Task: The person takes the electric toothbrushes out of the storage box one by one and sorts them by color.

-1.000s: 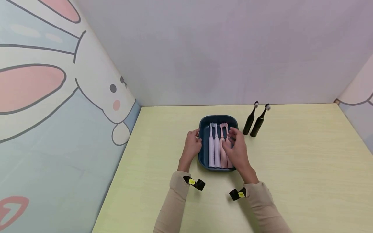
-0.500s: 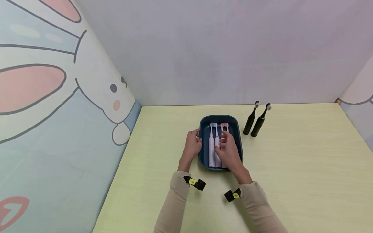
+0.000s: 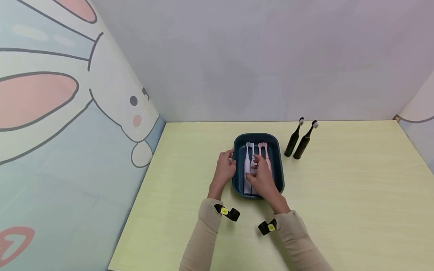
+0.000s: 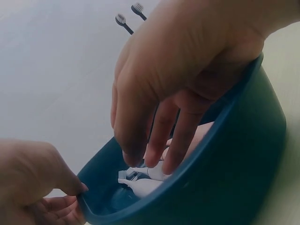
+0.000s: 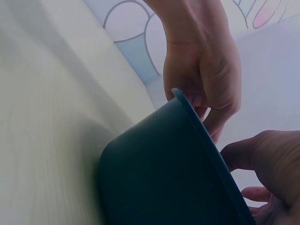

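Observation:
A dark blue plastic bin (image 3: pixel 278 165) stands on the table with two white electric toothbrushes (image 3: pixel 247 169) and two pink electric toothbrushes (image 3: pixel 266 151) lying side by side in it, heads at the far end. My left hand (image 3: pixel 225 168) pinches the bin's left rim, thumb over the edge, as the left wrist view also shows. Over the bin reaches my right hand (image 3: pixel 262 178), its extended fingers pointing down at the toothbrushes and nothing visibly gripped. It covers the lower handles of the pink brushes and part of a white one.
Two black electric toothbrushes (image 3: pixel 301 145) stand upright, close together, just right of the bin. Behind the pale wooden table (image 3: pixel 352 180) rises a plain light wall (image 3: pixel 237 64). A wall with a rabbit drawing (image 3: pixel 115 101) borders the left side.
My right hand has moved left across the bin, from over the right pink toothbrush toward the white ones. The bin, my left hand and the black toothbrushes stay where they were.

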`<control>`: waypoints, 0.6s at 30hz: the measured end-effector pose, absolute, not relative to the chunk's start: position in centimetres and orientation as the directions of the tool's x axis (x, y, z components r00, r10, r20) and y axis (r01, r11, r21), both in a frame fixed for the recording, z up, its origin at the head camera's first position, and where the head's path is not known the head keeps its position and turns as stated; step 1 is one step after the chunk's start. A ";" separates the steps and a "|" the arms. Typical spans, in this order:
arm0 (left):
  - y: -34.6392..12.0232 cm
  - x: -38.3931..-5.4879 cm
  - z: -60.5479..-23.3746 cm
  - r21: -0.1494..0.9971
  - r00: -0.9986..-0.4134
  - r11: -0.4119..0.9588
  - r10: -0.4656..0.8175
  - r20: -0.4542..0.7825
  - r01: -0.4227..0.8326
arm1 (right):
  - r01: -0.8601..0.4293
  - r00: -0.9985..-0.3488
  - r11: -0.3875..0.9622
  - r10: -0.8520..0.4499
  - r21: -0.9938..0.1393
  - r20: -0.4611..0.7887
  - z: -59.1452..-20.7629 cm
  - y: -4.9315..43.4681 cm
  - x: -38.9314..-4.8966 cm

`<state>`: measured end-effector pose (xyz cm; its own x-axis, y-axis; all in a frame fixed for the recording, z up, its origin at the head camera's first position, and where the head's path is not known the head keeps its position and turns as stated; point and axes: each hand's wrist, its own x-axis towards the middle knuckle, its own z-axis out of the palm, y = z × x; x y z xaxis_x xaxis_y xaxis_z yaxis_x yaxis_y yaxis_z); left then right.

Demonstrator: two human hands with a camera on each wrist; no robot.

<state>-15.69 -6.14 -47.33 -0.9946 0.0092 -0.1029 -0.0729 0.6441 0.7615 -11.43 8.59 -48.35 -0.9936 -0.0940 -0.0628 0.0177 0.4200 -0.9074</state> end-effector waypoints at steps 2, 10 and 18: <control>-6.1 -15.7 -47.3 0.762 -0.995 0.643 0.010 -0.102 -0.072 | 0.016 -0.993 0.431 -0.100 -0.902 -0.066 -48.3 8.5 -11.5; -6.0 -15.7 -47.4 0.761 -0.995 0.644 0.002 -0.104 -0.078 | 0.015 -0.990 0.487 -0.115 -0.873 -0.082 -48.2 8.3 -11.6; -6.0 -15.8 -47.6 0.765 -0.994 0.639 0.006 -0.111 -0.081 | 0.006 -0.990 0.491 -0.120 -0.871 -0.075 -48.5 7.9 -11.8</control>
